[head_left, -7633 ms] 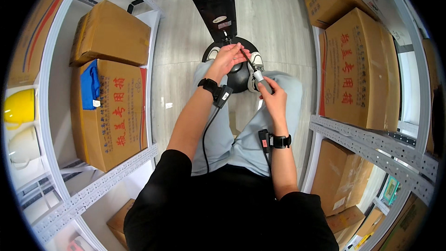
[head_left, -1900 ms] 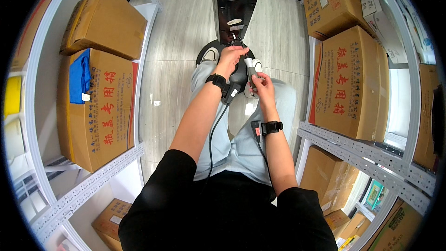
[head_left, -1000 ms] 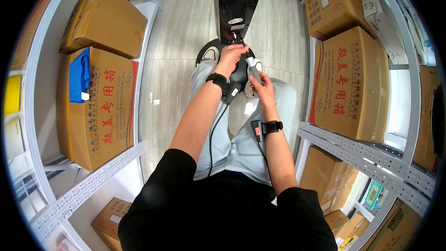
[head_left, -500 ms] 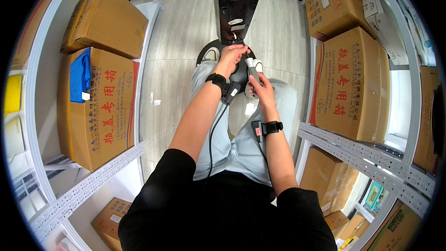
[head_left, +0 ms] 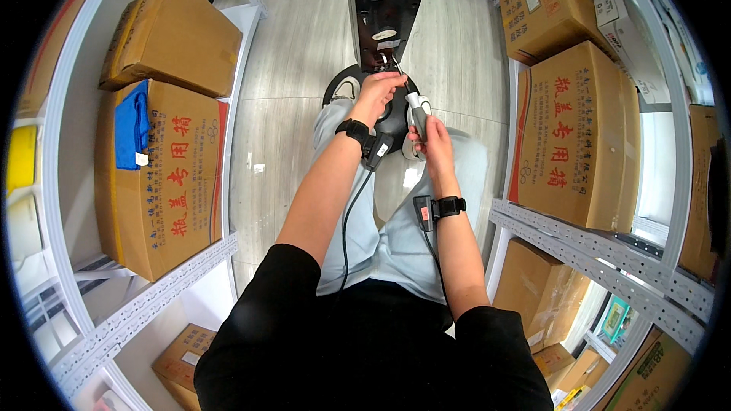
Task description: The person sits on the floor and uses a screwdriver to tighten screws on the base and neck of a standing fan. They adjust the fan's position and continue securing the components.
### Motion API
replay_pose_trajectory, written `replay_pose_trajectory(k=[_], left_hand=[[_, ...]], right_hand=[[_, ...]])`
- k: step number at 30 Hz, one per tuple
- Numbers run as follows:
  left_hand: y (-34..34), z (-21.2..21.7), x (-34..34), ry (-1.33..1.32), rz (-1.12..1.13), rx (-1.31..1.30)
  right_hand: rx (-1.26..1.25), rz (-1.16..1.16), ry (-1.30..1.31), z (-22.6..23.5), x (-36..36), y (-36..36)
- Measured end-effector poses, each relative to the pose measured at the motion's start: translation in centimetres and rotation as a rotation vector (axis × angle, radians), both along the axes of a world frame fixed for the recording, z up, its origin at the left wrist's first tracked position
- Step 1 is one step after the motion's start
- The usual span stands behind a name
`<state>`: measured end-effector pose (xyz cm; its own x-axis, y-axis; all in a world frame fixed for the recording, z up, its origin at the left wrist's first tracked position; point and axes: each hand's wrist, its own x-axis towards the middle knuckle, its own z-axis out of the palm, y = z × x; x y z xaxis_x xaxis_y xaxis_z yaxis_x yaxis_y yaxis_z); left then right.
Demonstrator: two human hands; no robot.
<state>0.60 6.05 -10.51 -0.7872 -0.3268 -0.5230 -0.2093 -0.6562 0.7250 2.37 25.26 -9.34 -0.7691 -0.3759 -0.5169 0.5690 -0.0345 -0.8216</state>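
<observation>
A grey-handled screwdriver [head_left: 418, 117] with a pale collar is in my right hand [head_left: 434, 143], fingers closed round the handle's lower end. Its thin shaft slants up and left to the lower end of a tall black appliance [head_left: 384, 11]. My left hand [head_left: 378, 93] is at that lower end, thumb and fingers pinched at the shaft. The exact spot under the fingertips is hidden. A round black base [head_left: 392, 140] lies on the floor between my shoes, below both hands. Small metal fittings [head_left: 384, 59] show at the appliance's lower edge.
Metal shelving flanks me, with large cardboard boxes at left [head_left: 164, 183] and right [head_left: 563, 137]. A blue cloth [head_left: 132, 128] hangs over one left box. Cabled wrist devices sit on my left wrist [head_left: 373, 148] and right wrist [head_left: 434, 211].
My right fingers have shifted round the screwdriver handle, and the handle has swung slightly right. The black appliance has shifted slightly left. My left hand stays nearly in place.
</observation>
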Motion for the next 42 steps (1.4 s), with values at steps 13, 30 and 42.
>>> replay_pose_trajectory(k=[13, 30, 42], left_hand=[[-1.9, -1.6, 0.4, -0.266, 0.364, 0.006], [-12.7, -0.6, -3.5, -0.026, 0.266, -0.123], [-14.0, -1.3, -3.9, 0.206, -0.224, -0.116]], right_hand=[[0.049, -0.005, 0.057, 0.0, 0.1, 0.0], [0.336, 0.047, 0.538, 1.6, 0.8, 0.1], [0.179, 0.004, 0.338, 0.3, 1.8, -0.4]])
